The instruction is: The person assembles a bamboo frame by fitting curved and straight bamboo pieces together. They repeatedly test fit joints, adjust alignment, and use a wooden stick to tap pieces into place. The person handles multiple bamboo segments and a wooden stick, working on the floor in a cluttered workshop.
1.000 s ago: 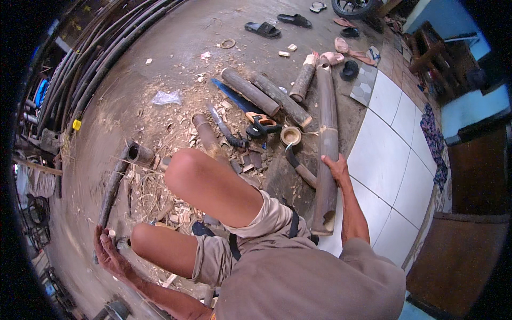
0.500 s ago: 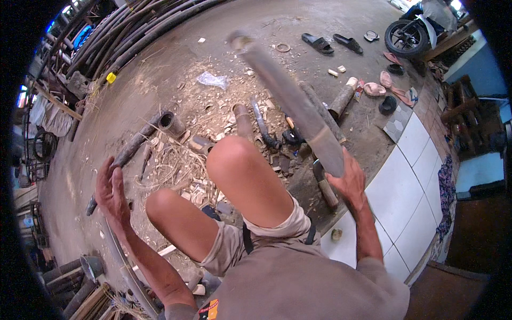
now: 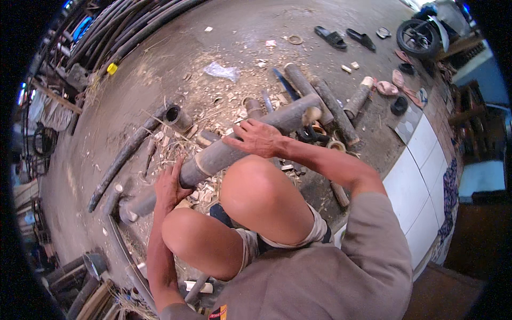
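Note:
A thick grey-brown bamboo pole (image 3: 214, 156) with a pale node ring lies slanted across in front of my knees, its far end to the upper right. My left hand (image 3: 169, 188) is closed round its lower left part, beside the left knee. Farther up, my right hand (image 3: 257, 137) grips the pole from above, its fingers bent over the top. Part of a grey metal blade (image 3: 267, 101) shows behind the pole; the rest of it is hidden. A dark blue blade-like strip (image 3: 285, 84) stands out beyond it.
Shorter bamboo pieces (image 3: 341, 114) and a hollow bamboo tube (image 3: 178, 118) lie around pale chips on the floor. A long dark pole (image 3: 125, 160) lies at left. Sandals (image 3: 330, 37) and a motorbike wheel (image 3: 418, 39) are at the back right, white tiles (image 3: 408, 176) at right.
The bamboo pole has swung down from a raised tilt at the right to lie across before my knees. My left hand, open and empty before, now holds it; my right hand has shifted left along it.

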Tool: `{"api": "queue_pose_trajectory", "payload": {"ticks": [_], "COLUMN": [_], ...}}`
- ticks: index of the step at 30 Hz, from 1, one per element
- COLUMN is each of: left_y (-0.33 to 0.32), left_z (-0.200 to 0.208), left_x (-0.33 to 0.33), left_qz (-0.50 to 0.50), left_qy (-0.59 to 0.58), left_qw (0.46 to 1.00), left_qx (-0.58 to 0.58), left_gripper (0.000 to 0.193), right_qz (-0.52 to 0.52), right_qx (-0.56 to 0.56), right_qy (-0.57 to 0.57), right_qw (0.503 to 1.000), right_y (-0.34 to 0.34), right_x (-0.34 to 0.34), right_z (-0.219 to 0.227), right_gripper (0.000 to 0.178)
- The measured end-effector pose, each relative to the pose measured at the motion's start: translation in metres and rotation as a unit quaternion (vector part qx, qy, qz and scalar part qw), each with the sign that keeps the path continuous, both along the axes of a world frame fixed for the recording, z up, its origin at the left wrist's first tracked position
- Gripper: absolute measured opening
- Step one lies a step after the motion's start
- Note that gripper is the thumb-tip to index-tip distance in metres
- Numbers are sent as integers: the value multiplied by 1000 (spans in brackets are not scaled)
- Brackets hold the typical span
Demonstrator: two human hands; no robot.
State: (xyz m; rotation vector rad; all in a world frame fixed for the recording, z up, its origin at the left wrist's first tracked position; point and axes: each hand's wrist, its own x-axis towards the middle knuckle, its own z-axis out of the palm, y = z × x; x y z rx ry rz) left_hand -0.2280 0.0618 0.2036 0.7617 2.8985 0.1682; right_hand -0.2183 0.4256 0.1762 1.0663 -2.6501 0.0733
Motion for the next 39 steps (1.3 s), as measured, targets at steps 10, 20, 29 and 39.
{"api": "queue_pose_trajectory", "payload": {"ticks": [10, 20, 29, 39], "left_y": [-93, -152, -148, -104], "left_z": [-78, -148, -159, -156], "left_x": [17, 8, 11, 32], "left_qz": [162, 183, 205, 272], "left_qy": [-50, -111, -143, 17], "left_qw": [985, 975, 967, 961], "left_qx": [13, 54, 51, -48], "left_gripper": [96, 103, 105, 107], "right_qz": [-149, -321, -444, -618], "right_qx": [-230, -169, -174, -110], "right_qy": [-151, -269, -102, -161], "right_qw": [950, 892, 873, 762], "right_y": [-59, 16, 125, 221], "right_x": [9, 119, 91, 63], "right_z": [-75, -149, -155, -136], "right_gripper": [62, 64, 60, 59]}}
